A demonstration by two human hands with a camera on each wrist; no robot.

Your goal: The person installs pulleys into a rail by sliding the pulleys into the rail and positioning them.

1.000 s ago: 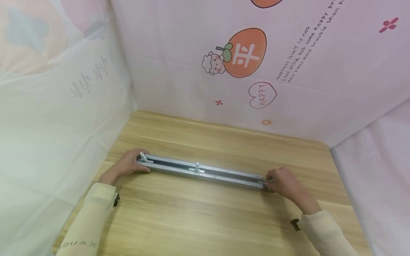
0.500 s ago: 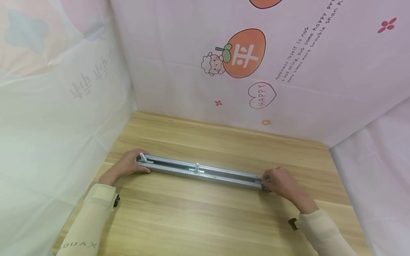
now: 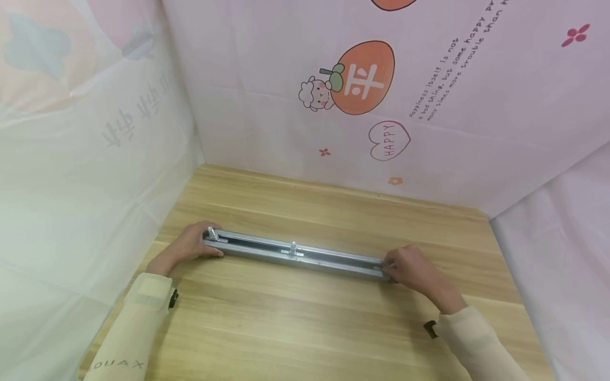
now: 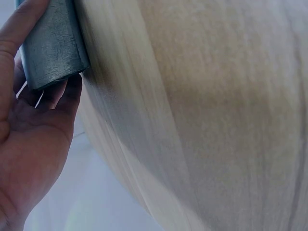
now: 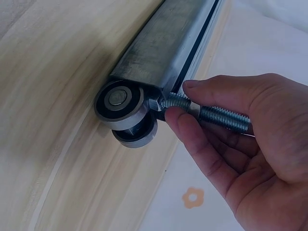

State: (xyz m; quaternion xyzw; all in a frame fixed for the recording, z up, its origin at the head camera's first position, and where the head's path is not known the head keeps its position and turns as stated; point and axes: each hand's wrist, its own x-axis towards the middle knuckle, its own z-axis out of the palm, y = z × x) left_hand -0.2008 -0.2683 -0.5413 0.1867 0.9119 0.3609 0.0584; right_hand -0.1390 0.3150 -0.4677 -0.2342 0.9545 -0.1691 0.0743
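A long metal channel rail (image 3: 333, 267) lies on the wooden table with its slot facing up. My left hand (image 3: 193, 241) grips its left end, thumb in front and fingers behind. Two threaded studs stand up from the slot: one stud (image 3: 212, 233) by that hand, another stud (image 3: 293, 247) mid-rail. At the right end, my right hand (image 3: 411, 268) pinches the threaded stud (image 5: 224, 119) of a roller trolley between thumb and fingers. In the right wrist view its wheels (image 5: 120, 103) show at the rail's open end, the rest being inside the channel.
Wood-grain table (image 3: 295, 328) extends in front of and behind the rail. Printed white cloth (image 3: 267, 106) hangs as a wall at the back, with more cloth (image 3: 95, 211) on the left and cloth (image 3: 572, 254) on the right.
My right hand has moved a little left, taking the roller trolley toward and partly into the rail's right end. The left hand and the rail stay where they were.
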